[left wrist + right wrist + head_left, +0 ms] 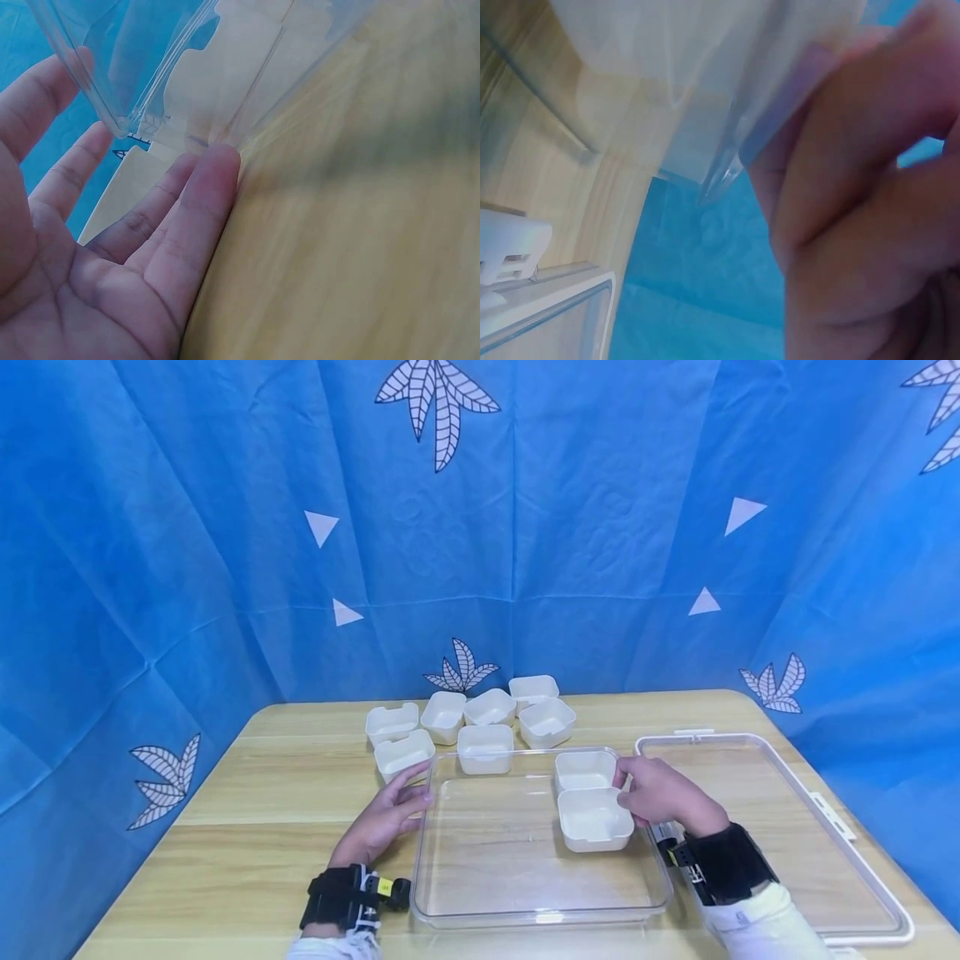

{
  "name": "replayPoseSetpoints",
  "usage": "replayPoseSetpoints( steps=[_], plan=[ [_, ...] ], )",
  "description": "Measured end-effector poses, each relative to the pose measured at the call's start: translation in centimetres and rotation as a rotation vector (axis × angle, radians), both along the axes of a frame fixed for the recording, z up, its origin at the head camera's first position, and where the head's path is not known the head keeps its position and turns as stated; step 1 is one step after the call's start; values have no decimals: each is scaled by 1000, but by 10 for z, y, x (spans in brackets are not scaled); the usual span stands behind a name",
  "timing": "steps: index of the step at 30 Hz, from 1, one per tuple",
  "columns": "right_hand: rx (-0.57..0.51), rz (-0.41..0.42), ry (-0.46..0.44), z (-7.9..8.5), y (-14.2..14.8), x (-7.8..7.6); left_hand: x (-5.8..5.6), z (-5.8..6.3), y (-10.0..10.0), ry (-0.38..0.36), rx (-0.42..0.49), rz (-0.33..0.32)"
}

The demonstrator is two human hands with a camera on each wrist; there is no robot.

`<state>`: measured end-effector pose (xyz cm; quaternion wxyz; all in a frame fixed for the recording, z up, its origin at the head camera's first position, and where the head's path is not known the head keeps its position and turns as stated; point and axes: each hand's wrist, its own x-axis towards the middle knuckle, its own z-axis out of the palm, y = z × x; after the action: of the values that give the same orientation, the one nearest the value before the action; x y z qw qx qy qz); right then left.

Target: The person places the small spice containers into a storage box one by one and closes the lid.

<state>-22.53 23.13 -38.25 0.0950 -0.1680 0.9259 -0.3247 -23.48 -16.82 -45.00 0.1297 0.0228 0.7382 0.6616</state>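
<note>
A clear plastic storage box [487,860] stands in the middle of the table. Two small white bins lie at its right side, a rear white bin [585,771] and a front white bin [596,820] right up against it. My right hand [660,789] reaches over the box's right wall and pinches the front bin at its right edge. Bent fingers [877,142] show close up in the right wrist view, beside the clear wall. At the box's left wall, my left hand [386,818] rests with loosely extended fingers, fingertips [214,169] touching the clear plastic.
Several more white bins stand in a group behind the box, among them a white bin [485,750] at its rear wall and a notched white bin [403,756]. To the right lies a clear lid with a white rim [795,785]. A blue curtain [510,568] hangs behind the table.
</note>
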Motion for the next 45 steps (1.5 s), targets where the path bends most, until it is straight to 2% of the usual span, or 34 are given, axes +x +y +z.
replayPoseSetpoints(
  steps=[11, 15, 19, 22, 25, 33, 45],
  plan=[
    [163, -118, 56, 5, -11, 6, -2, -2, 0, 10, -6, 2],
    [221, -122, 91, 4, -14, 7, -2, -2, 0, 3, -7, 19],
    [266, -105, 168, 2, -16, 8, -2, -2, 0, 0, 4, 15],
    [281, -94, 208, 0, -16, 7, -1, -2, 0, 3, 13, 0],
    [281, -92, 206, -1, -17, 7, 0, -3, -1, 5, 10, -6],
    [287, -86, 197, 1, -19, 6, 2, -1, -1, -9, 13, 26],
    [304, -79, 218, 2, -18, 6, -2, -4, 0, 2, -2, 28]
  ],
)
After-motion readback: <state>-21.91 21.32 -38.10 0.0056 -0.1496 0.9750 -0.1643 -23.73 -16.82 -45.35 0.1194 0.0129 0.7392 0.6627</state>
